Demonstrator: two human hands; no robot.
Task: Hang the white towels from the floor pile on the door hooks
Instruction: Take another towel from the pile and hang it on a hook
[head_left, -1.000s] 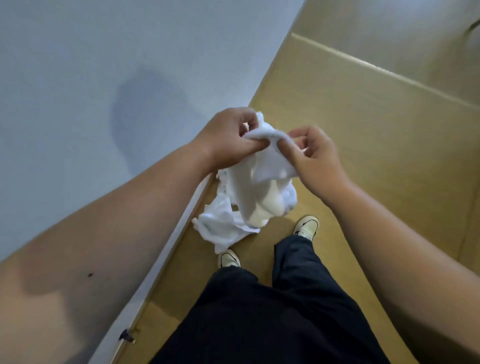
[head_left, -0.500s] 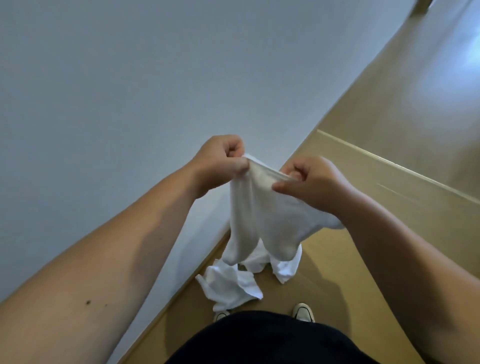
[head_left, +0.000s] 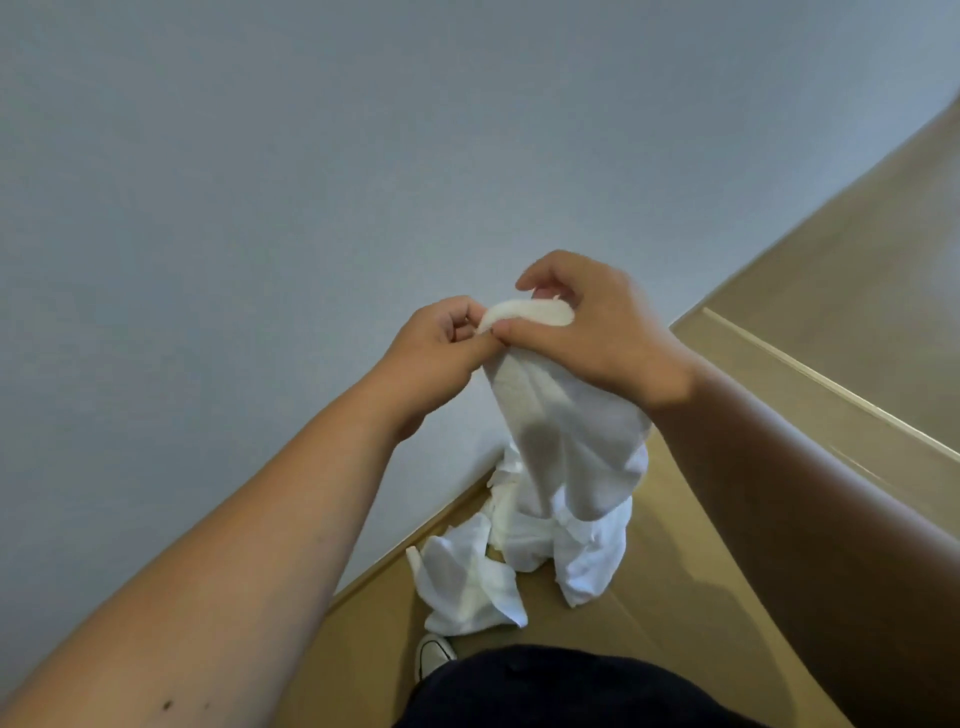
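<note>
A white towel (head_left: 576, 441) hangs in front of me, gripped at its top edge by both hands. My left hand (head_left: 436, 353) pinches the left end of that edge, and my right hand (head_left: 597, 332) holds the bunched top right beside it, fingers curled over the cloth. The towel's lower part droops toward the floor. Below it, a pile of white towels (head_left: 467, 582) lies crumpled on the wooden floor against the wall. No door hooks are in view.
A plain pale wall (head_left: 311, 182) fills the left and top. Wooden floor (head_left: 857, 270) runs along the right, with a raised pale strip (head_left: 810, 374) across it. My dark trousers (head_left: 561, 686) and one white shoe (head_left: 434, 654) show at the bottom.
The view has tilted up toward the wall. Both hands have lifted the towel higher and drawn together, bunching its top edge.
</note>
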